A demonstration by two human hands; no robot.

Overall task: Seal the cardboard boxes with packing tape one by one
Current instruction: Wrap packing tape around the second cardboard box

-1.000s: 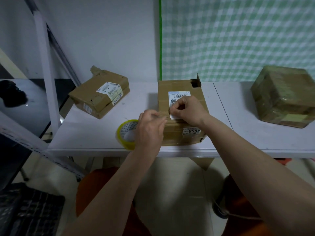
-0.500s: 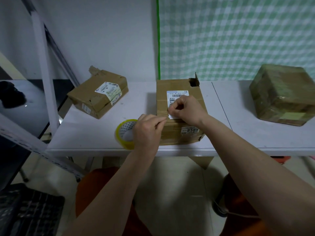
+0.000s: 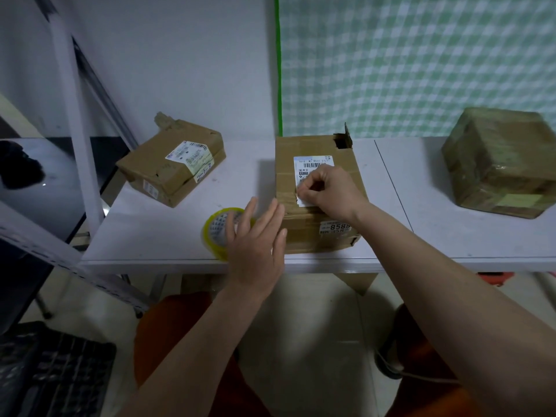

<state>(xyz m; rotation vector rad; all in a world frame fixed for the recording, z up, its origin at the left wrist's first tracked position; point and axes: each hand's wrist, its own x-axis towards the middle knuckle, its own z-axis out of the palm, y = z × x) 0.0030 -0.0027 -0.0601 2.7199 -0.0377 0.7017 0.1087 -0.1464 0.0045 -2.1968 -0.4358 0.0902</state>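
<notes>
A cardboard box (image 3: 343,164) with a white shipping label (image 3: 311,164) stands at the table's front middle. My right hand (image 3: 328,191) rests on its top with curled fingers, pinching at the label's lower left corner. My left hand (image 3: 255,245) hovers just left of the box with straight, spread fingers, holding nothing, partly covering a yellow roll of packing tape (image 3: 215,233) that lies on the table. A flatter labelled box (image 3: 171,164) lies at the back left. A tape-wrapped box (image 3: 499,161) sits at the right.
The white table (image 3: 421,233) has a seam right of the middle box. A metal shelf frame (image 3: 75,115) leans at the left, with a dark surface behind it. A black crate (image 3: 51,371) sits on the floor at lower left. A green checked cloth hangs behind.
My left hand has let go of the box edge, opened its fingers and pulled back toward the tape roll. My right hand stays on the label.
</notes>
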